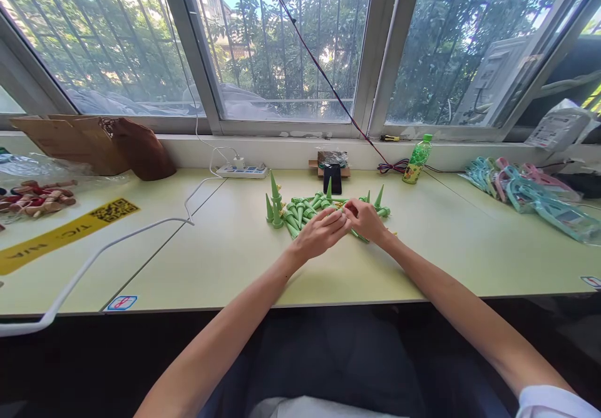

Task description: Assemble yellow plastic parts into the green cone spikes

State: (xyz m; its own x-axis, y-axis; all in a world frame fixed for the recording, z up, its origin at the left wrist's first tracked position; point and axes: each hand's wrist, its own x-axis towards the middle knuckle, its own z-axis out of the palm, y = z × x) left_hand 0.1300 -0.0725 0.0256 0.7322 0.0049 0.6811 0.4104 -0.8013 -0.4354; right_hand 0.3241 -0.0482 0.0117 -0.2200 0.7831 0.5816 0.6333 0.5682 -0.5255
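Several green cone-shaped pieces lie in a heap on the pale yellow-green table, beyond my hands. A few green cones stand upright at the heap's left side, and another upright cone is at its right. My left hand reaches in over the near side of the heap with its fingers closed. Touching its fingertips is my right hand, its fingers pinched. Whatever is between the fingertips is hidden or too small to name. Small yellow bits show just behind the hands.
A black phone leans on a small box behind the heap. A green-capped bottle stands back right, near pastel plastic items. At left are a power strip, a white cable, a brown bag and wooden pieces.
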